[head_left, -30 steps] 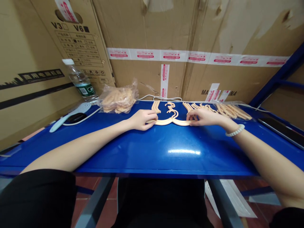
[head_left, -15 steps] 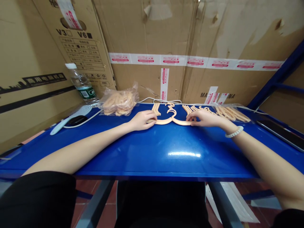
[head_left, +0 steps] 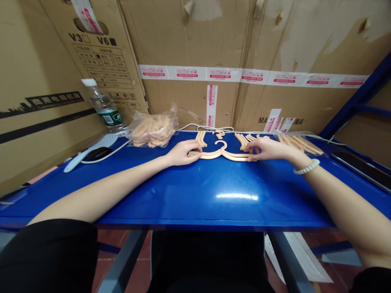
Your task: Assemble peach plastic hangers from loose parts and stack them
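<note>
A pale orange clothes hanger (head_left: 210, 155) lies flat on the blue table, its hook pointing away from me. My left hand (head_left: 185, 152) is closed round the tip of the hanger's left arm, partly hiding it. At the other end, my right hand (head_left: 262, 149) has its bent fingers and thumb on the tip of the right arm. Just beyond the hanger are a row of loose hanger arms (head_left: 201, 138) on the left, a few loose hooks (head_left: 219, 133) in the middle, and more hanger arms (head_left: 241, 141) on the right, partly covered by my right hand.
A clear bag of pale orange parts (head_left: 154, 130) and a water bottle (head_left: 106, 110) stand at the back left, near a light blue hairbrush (head_left: 88, 152). Another bag of parts (head_left: 301, 143) and a phone (head_left: 362, 171) lie right. Cardboard (head_left: 189, 44) walls the back; a white cable runs along it.
My right hand has shifted outward to the right along the hanger's arm, leaving more of it showing. My left hand has barely moved. The view has tilted very slightly.
</note>
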Demonstrator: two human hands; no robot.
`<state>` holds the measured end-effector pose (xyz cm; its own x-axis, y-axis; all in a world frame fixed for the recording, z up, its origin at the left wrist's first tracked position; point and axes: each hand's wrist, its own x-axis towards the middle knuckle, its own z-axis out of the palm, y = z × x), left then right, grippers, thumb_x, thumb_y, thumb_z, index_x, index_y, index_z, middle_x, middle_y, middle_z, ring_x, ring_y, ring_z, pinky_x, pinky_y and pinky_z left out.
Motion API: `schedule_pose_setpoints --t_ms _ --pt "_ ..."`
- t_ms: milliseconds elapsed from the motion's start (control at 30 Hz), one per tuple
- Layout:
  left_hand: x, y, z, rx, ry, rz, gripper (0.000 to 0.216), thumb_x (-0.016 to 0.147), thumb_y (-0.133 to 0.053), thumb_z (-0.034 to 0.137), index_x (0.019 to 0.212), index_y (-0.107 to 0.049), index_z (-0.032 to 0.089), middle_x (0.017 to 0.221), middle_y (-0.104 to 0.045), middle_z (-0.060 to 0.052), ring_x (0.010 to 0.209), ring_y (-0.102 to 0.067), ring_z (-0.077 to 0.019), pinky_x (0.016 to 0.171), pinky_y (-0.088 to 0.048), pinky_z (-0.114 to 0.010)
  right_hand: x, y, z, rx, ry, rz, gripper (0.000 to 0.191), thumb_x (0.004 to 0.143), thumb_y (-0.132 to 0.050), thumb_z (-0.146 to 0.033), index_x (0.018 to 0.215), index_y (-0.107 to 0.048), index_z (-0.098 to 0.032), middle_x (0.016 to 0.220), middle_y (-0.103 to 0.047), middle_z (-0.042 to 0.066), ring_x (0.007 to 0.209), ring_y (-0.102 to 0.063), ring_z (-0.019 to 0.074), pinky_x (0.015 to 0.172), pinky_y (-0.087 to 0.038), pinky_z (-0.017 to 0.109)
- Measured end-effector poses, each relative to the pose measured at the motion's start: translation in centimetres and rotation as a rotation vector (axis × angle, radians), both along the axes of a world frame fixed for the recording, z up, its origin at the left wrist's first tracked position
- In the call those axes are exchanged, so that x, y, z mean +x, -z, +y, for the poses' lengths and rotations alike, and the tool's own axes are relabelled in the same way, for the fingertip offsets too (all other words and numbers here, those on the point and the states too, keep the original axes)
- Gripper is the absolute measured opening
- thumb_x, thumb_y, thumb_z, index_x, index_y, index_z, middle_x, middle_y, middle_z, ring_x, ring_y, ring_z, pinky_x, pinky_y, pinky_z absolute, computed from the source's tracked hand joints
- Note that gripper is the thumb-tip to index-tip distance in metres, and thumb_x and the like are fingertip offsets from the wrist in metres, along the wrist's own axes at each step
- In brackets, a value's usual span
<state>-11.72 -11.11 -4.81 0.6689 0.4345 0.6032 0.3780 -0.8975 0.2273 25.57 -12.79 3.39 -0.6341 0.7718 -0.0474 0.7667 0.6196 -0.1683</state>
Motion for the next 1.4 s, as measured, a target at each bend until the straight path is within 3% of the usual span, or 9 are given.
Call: schedule_pose_setpoints --t_ms 200,533,667,800,900,1033,1167,1400 --pt "0.0 -0.1 0.0 -0.016 -0.002 0.005 0.014 0.092 -0.057 0.026 0.09 -0.068 0.017 0.092 -0.07 -0.007 0.085 -0.066 -0.0207 0.077 -0.05 -0.031 0.0 1.0 0.7 0.054 0.037 -0.075 0.024 0.084 -0.067 -0.039 0.095 -0.076 -0.019 0.093 -0.075 0.008 0.081 -0.068 0.0258 0.068 -0.043 0.033" --pt "0.0 -0.3 0.1 -0.084 -0.019 -0.042 0.015 0.089 -0.058 0.025 0.083 -0.068 0.017 0.086 -0.072 -0.006 0.081 -0.068 -0.0191 0.075 -0.051 -0.03 -0.1 1.1 0.7 0.058 0.044 -0.09 0.021 0.085 -0.067 -0.036 0.095 -0.075 -0.02 0.094 -0.075 0.007 0.083 -0.068 0.0253 0.069 -0.044 0.032" --pt "-0.2 -0.2 0.9 -0.153 -0.09 -0.128 0.017 0.089 -0.058 0.028 0.085 -0.07 0.017 0.089 -0.074 -0.006 0.083 -0.069 -0.0195 0.078 -0.053 -0.031 -0.3 0.8 0.6 0.052 0.07 -0.125 0.025 0.082 -0.07 -0.036 0.1 -0.076 -0.019 0.099 -0.075 0.008 0.086 -0.068 0.0271 0.071 -0.046 0.033" --pt "-0.4 0.3 1.7 -0.272 -0.188 -0.256 0.015 0.087 -0.058 0.025 0.093 -0.069 0.017 0.092 -0.074 -0.006 0.083 -0.069 -0.0185 0.079 -0.055 -0.031 -0.2 0.0 0.2 -0.017 0.11 -0.181 0.021 0.08 -0.072 -0.031 0.096 -0.073 -0.018 0.095 -0.075 0.008 0.086 -0.069 0.0275 0.073 -0.047 0.033" --pt "-0.6 0.6 2.2 -0.338 -0.236 -0.343 0.014 0.081 -0.062 0.022 0.094 -0.066 0.017 0.083 -0.069 -0.003 0.076 -0.067 -0.0163 0.073 -0.054 -0.029 0.6 -0.5 0.0 -0.094 0.26 -0.226 0.021 0.077 -0.075 -0.026 0.095 -0.067 -0.018 0.082 -0.073 0.006 0.075 -0.069 0.0256 0.066 -0.048 0.032" --pt "-0.7 0.9 2.6 -0.409 -0.201 -0.376 0.017 0.079 -0.066 0.022 0.094 -0.062 0.017 0.072 -0.061 0.002 0.064 -0.06 -0.0122 0.064 -0.05 -0.025 2.0 -0.4 0.2 -0.316 0.425 -0.252 0.02 0.078 -0.075 -0.029 0.086 -0.059 -0.02 0.071 -0.068 0.003 0.064 -0.067 0.0227 0.054 -0.044 0.029" --pt "-0.7 1.0 2.7 -0.441 -0.156 -0.373 0.015 0.081 -0.064 0.024 0.094 -0.059 0.017 0.073 -0.061 0.001 0.06 -0.058 -0.0104 0.061 -0.048 -0.024 2.5 0.3 0.6 -0.433 0.39 -0.251 0.03 0.081 -0.074 -0.041 0.071 -0.053 -0.022 0.061 -0.061 0.002 0.059 -0.062 0.0206 0.056 -0.045 0.03" --pt "-0.8 1.0 2.6 -0.377 -0.168 -0.335 0.014 0.085 -0.065 0.027 0.092 -0.059 0.018 0.061 -0.054 0.006 0.053 -0.052 -0.0092 0.056 -0.042 -0.022 2.4 1.0 0.9 -0.386 0.386 -0.286 0.027 0.089 -0.055 -0.038 0.069 -0.046 -0.023 0.057 -0.055 0.003 0.052 -0.055 0.0201 0.052 -0.042 0.032"
